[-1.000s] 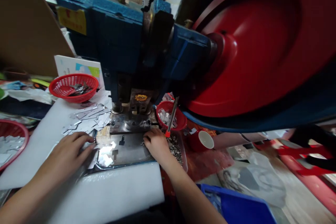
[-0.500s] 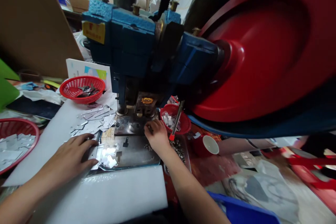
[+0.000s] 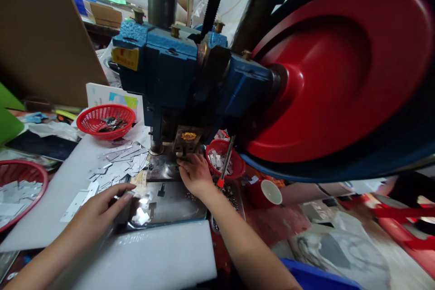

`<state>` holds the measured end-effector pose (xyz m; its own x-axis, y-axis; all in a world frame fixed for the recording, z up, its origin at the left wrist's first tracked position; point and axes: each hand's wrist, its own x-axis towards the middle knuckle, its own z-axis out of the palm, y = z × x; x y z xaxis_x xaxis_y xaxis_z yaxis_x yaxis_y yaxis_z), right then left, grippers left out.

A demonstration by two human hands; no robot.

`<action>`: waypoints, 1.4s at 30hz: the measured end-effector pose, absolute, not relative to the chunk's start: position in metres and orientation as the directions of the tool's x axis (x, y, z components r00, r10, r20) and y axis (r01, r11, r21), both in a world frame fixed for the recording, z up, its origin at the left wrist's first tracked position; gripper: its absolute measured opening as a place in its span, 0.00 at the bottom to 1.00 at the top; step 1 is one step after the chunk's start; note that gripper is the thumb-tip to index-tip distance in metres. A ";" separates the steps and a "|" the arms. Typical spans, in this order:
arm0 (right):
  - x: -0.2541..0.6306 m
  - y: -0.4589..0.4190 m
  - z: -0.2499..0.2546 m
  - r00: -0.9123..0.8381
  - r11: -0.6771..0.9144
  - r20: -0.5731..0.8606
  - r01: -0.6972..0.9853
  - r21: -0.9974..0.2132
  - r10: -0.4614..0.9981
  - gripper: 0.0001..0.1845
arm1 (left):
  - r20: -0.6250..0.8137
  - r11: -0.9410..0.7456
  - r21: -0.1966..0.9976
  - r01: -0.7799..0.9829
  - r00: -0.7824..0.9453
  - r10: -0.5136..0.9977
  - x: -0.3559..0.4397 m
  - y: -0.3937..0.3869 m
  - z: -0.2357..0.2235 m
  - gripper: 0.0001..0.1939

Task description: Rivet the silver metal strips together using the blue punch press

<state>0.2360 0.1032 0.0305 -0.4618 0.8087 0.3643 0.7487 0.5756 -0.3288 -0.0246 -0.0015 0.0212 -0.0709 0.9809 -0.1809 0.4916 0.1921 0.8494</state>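
Observation:
My right hand (image 3: 192,174) reaches under the ram of the blue punch press (image 3: 176,72), fingers curled at the die (image 3: 185,137); what they hold is hidden. My left hand (image 3: 102,210) rests at the left edge of the shiny steel bed plate (image 3: 170,201), fingers pinched on a small flat metal piece (image 3: 127,199). Several loose metal blanks (image 3: 117,161) lie scattered on the white sheet (image 3: 61,190) just beyond that hand.
A big red flywheel (image 3: 340,77) fills the right side. Red baskets stand at back left (image 3: 105,120), far left (image 3: 16,190) and right of the die (image 3: 222,158), with a red-handled tool (image 3: 224,163) leaning in the last. A red-and-white cup (image 3: 270,192) sits nearby.
My right hand has moved forward from the plate's right edge to under the die. My left hand has slid a little toward me and right, along the plate's left edge.

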 end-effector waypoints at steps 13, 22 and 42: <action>0.236 0.102 0.031 -0.482 0.591 0.362 0.743 -0.314 0.798 0.15 | -0.560 0.567 0.702 -0.432 0.157 0.813 0.025 0.012 0.052 0.27; 0.236 0.093 0.029 -0.444 0.600 0.415 0.685 -0.413 0.794 0.15 | -0.563 0.567 0.674 -0.474 0.168 0.809 0.030 0.016 0.058 0.27; 0.236 0.079 0.028 -0.391 0.554 0.393 0.581 -0.595 0.832 0.07 | -0.171 0.136 0.880 0.455 0.036 0.985 0.036 0.008 0.019 0.17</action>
<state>0.2356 0.0788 0.0276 -0.3913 0.8323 0.3927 0.5815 0.5543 -0.5955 0.0356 0.0080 0.0192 0.0356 0.9846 -0.1711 0.4548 0.1365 0.8801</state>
